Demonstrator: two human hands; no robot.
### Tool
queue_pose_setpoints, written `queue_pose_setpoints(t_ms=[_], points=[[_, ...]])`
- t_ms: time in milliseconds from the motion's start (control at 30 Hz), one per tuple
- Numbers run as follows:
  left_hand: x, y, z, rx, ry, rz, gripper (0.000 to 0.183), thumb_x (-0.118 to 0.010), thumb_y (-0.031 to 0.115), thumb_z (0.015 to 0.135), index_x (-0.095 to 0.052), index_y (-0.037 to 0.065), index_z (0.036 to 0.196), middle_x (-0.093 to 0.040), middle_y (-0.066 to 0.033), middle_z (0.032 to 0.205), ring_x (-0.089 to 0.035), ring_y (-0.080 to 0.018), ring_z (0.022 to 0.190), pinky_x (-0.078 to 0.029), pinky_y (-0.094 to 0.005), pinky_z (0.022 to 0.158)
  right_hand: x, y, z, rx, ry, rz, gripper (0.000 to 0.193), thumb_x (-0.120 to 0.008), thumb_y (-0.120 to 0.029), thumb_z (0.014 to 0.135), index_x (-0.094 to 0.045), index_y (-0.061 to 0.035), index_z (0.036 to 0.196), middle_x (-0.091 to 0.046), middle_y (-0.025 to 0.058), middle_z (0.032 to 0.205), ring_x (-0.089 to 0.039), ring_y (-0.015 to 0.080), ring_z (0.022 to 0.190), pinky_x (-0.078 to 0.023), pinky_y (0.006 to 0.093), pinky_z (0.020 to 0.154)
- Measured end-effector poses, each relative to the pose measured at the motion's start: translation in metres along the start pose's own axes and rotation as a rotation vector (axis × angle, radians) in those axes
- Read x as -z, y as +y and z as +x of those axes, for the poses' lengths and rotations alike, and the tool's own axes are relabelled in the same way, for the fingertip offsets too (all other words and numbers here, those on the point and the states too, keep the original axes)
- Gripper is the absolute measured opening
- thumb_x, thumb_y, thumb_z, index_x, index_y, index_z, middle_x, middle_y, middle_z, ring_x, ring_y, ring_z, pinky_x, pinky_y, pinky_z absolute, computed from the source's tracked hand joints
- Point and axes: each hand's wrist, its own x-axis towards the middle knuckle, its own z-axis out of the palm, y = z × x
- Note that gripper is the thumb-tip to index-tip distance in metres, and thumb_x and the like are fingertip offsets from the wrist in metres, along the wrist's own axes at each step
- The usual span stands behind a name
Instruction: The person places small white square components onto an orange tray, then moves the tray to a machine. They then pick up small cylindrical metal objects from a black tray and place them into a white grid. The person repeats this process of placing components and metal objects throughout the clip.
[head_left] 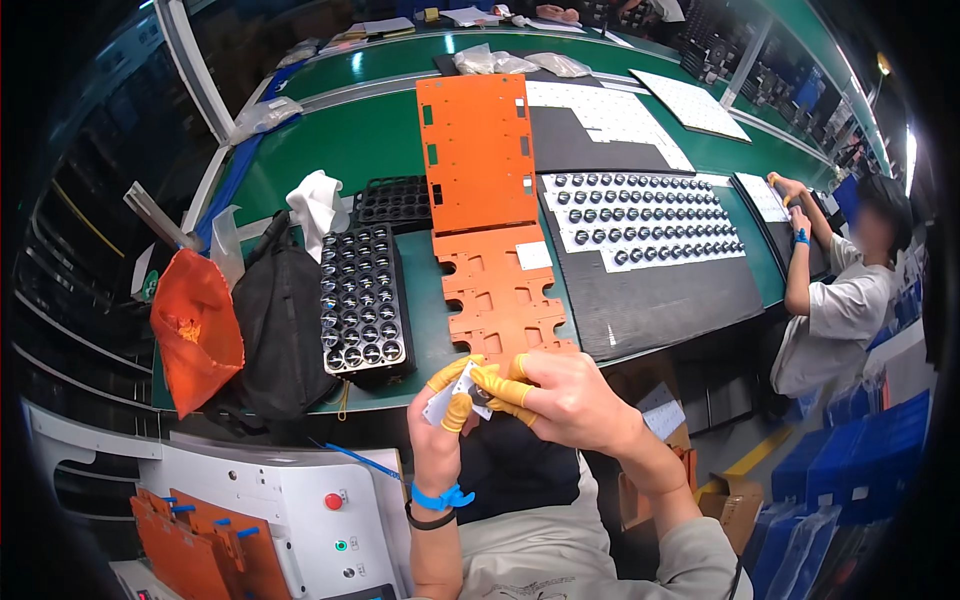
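Fingers of both hands hide most of the small white part [443, 403], leaving its shape unclear.

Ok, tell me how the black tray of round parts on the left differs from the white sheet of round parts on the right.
The black tray is tall and narrow and runs away from the person; the white sheet is wide and runs across the bench. The tray stands on the green bench beside a black bag; the sheet lies flat on a dark mat. Both hold small round parts in even rows.
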Motion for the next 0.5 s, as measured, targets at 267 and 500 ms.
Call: queue_pose_setpoints(t_ms=[267, 500], points=[[-0.002, -0.010, 0.009, 0.035, -0.054, -0.024, 0.049, -0.070, 0.032, 0.095, -0.061, -0.002, 0.129, -0.072, -0.0070, 0.107, -0.050, -0.0021, 0.067, -0.037, -0.0179, 0.055, -0.001, 0.004, -0.009, -0.041, 0.007, -0.083, 0.030, -0.074, -0.011, 0.079, -0.069, -0.0018, 0.107, -0.049, 0.0061, 0.077, -0.057, 0.0225, 0.066, -0.048, 0.0359, 0.055], [-0.026, -0.020, 0.018, 0.016, 0.135, -0.019, 0.042, -0.076, 0.013, 0.090, -0.062, -0.002, 0.127, -0.069, -0.0049, 0.107, -0.062, -0.0085, 0.087, -0.049, -0.0219, 0.068, -0.008, 0.001, -0.012, -0.194, 0.089, -0.236, 0.036, -0.079, -0.016, 0.074, -0.068, -0.0002, 0.104, -0.052, 0.0081, 0.082, -0.058, 0.0238, 0.074, -0.049, 0.0356, 0.058]])
